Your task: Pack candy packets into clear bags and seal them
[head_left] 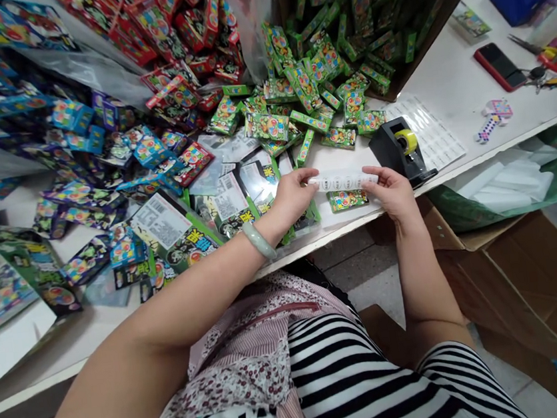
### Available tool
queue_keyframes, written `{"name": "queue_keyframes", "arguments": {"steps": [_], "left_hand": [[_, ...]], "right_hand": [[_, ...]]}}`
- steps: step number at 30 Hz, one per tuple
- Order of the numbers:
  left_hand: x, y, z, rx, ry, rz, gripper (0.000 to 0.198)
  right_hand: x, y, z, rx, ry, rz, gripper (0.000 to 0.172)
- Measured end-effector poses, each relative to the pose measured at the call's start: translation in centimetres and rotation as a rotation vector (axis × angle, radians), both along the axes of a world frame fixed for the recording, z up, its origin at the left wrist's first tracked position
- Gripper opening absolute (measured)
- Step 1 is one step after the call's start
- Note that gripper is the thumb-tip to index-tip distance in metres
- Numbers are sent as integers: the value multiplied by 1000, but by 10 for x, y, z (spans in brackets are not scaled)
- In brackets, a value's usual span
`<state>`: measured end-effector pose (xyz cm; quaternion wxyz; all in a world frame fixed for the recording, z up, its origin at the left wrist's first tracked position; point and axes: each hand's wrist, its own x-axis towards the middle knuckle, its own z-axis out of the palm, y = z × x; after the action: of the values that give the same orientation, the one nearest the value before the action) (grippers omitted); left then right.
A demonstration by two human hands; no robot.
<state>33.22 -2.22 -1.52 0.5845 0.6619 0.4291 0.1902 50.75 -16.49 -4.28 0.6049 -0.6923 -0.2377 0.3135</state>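
My left hand (pixel 293 194) and my right hand (pixel 393 190) hold a narrow white strip of stickers (pixel 343 181) between them, each pinching one end, just above the white table's front edge (pixel 446 92). A small green printed box (pixel 347 199) lies on the table directly under the strip. A pale green bangle (pixel 258 240) sits on my left wrist. A black tape dispenser (pixel 401 150) with a yellow roll stands right beside my right hand.
Heaps of small boxes cover the table: green (pixel 305 92), red (pixel 178 32), blue (pixel 72 125). Flat packs (pixel 237 200) lie left of my hands. A label sheet (pixel 431 134), red phone (pixel 500 66), keys and scissors lie right. Cardboard cartons (pixel 519 289) stand below.
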Motion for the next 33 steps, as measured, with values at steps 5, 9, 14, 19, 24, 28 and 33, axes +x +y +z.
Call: {"name": "queue_keyframes", "arguments": {"steps": [5, 9, 14, 19, 24, 28, 33], "left_hand": [[-1, 6, 8, 161, 104, -103, 19], [-3, 10, 11, 354, 145, -208, 5], [-3, 14, 7, 539, 44, -244, 8], [1, 17, 2, 350, 60, -259, 14], [5, 18, 3, 228, -27, -251, 14], [6, 18, 2, 205, -35, -255, 5], [7, 19, 2, 185, -59, -291, 7]], "right_hand": [[1, 3, 1, -24, -93, 3, 40], [2, 2, 1, -70, -162, 11, 34], [3, 0, 3, -73, -368, -8, 25], [2, 7, 1, -30, -391, 0, 27], [0, 16, 0, 1, -152, -8, 27], [3, 16, 5, 4, -130, -2, 26], [12, 15, 13, 38, -277, 54, 19]]}}
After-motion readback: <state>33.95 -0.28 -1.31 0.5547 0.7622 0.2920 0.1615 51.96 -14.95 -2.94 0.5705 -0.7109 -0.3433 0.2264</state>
